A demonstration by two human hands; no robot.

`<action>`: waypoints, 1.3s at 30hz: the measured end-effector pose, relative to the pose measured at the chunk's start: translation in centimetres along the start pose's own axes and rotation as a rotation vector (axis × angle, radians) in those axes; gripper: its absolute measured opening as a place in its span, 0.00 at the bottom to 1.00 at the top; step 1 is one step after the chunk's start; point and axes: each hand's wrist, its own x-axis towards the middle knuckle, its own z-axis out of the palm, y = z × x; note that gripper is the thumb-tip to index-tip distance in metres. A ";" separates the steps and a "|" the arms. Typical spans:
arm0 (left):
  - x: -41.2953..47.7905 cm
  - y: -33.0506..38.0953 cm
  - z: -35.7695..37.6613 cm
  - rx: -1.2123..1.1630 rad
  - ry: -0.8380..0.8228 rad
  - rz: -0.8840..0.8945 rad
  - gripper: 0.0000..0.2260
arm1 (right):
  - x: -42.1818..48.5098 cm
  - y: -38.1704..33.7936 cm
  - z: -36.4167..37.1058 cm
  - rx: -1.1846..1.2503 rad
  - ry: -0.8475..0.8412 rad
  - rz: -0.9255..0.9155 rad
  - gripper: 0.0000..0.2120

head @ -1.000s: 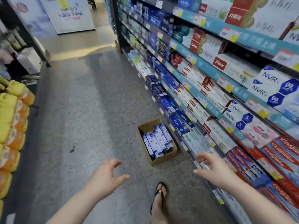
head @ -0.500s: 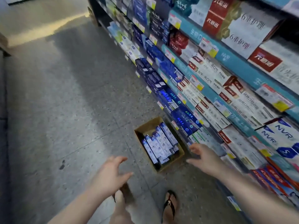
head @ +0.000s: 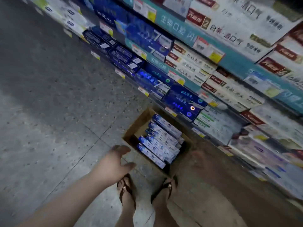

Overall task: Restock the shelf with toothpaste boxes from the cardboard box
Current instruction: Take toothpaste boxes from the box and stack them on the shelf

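— Reaching down toward the cardboard box [head: 131, 130], the left hands-side arm runs up from the bottom left, and the left hand [head: 114, 163] hangs just beside the box's near-left corner, palm turned inward, fingers spread and loosely curled, gripping nothing.

— And the right one?

— Heavily smeared. The right hand [head: 199, 158] is a blur just beside the box's right wall, forearm trailing down to the lower right. It looks empty, but whether its fingers are spread or curled I cannot tell.

— Where are the toothpaste boxes [head: 161, 142]?

— Inside the cardboard box, blue and white, lying side by side on edge in a row that fills its right part. The box sits on the speckled floor [head: 49, 104], right against the foot of the shelf [head: 188, 40], under the dark blue packs on the lowest tiers. Two sandalled feet [head: 126, 192] stand just short of its near end.

— What differs from half a second earlier?

— Both hands have come nearer the box: the left was well short of it and is now at its corner; the right was beside the far right edge and has dropped lower along that side. The view has tipped down and closer, so the box looks larger, and both feet show where only one did clearly. The toothpaste boxes lie as they did.
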 end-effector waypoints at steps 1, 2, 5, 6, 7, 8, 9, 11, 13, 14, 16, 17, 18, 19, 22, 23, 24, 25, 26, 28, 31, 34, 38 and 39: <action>2.1 -0.4 0.6 0.012 0.004 0.009 0.24 | 1.8 0.4 1.0 0.024 0.013 0.013 0.23; 4.1 -0.7 1.5 0.026 0.002 0.022 0.23 | 3.8 1.1 2.0 0.039 0.018 0.028 0.22; 9.8 -2.0 5.2 0.002 0.027 0.077 0.22 | 9.6 3.5 5.5 0.126 0.062 0.069 0.22; 11.4 -2.3 6.5 -0.011 0.032 0.090 0.22 | 11.4 4.3 6.6 0.178 0.078 0.079 0.22; 13.0 -2.8 7.8 -0.018 0.030 0.098 0.22 | 13.2 5.2 8.0 0.228 0.096 0.092 0.23; 14.6 -3.4 9.2 -0.015 0.019 0.108 0.23 | 15.0 6.2 9.3 0.260 0.107 0.110 0.23; 16.1 -4.0 10.7 -0.020 -0.001 0.119 0.23 | 16.6 7.2 10.6 0.287 0.112 0.120 0.24; 18.6 -5.2 13.2 -0.040 -0.036 0.124 0.23 | 19.7 9.5 13.5 0.280 0.123 0.129 0.25; 20.5 -6.1 15.4 -0.094 -0.038 0.110 0.28 | 22.2 11.1 16.0 0.250 0.136 0.133 0.25; 21.3 -6.6 16.4 -0.110 -0.020 0.110 0.31 | 23.2 11.8 17.1 0.250 0.147 0.138 0.26; 22.8 -7.5 18.0 -0.135 -0.006 0.090 0.28 | 24.7 12.4 18.9 0.228 0.156 0.143 0.26; 23.5 -8.0 18.8 -0.137 -0.010 0.070 0.24 | 25.3 12.7 19.7 0.218 0.166 0.135 0.26; 24.1 -8.4 19.4 -0.132 -0.011 0.060 0.22 | 25.9 12.9 20.4 0.216 0.181 0.129 0.26; 24.8 -9.0 20.0 -0.130 -0.008 0.051 0.21 | 26.4 13.0 21.0 0.224 0.205 0.124 0.26; 26.3 -9.9 21.3 -0.139 -0.001 0.052 0.19 | 27.7 13.4 22.4 0.240 0.265 0.113 0.29; 26.7 -10.2 21.7 -0.150 0.002 0.051 0.19 | 28.0 13.6 22.9 0.247 0.270 0.108 0.30; 27.1 -10.4 21.9 -0.163 0.005 0.058 0.19 | 28.3 13.7 23.4 0.254 0.272 0.106 0.31; 27.5 -10.6 22.2 -0.176 0.009 0.068 0.18 | 28.6 13.8 23.8 0.261 0.280 0.108 0.32; 27.9 -10.7 22.3 -0.176 0.013 0.079 0.17 | 28.9 13.9 24.2 0.258 0.293 0.118 0.32; 28.4 -10.8 22.4 -0.169 0.016 0.101 0.17 | 29.5 13.9 24.8 0.252 0.326 0.142 0.31; 29.2 -10.8 22.1 -0.162 0.030 0.110 0.17 | 29.6 13.9 24.8 0.263 0.375 0.154 0.26; 29.8 -10.8 21.4 -0.156 0.059 0.108 0.17 | 28.1 14.1 24.3 0.289 0.396 0.117 0.24; 31.1 -10.3 20.0 -0.097 0.145 0.120 0.18 | 24.2 14.6 22.9 0.348 0.380 0.104 0.22; 31.5 -10.1 19.8 -0.023 0.154 0.126 0.20 | 23.1 14.8 22.4 0.334 0.372 0.116 0.22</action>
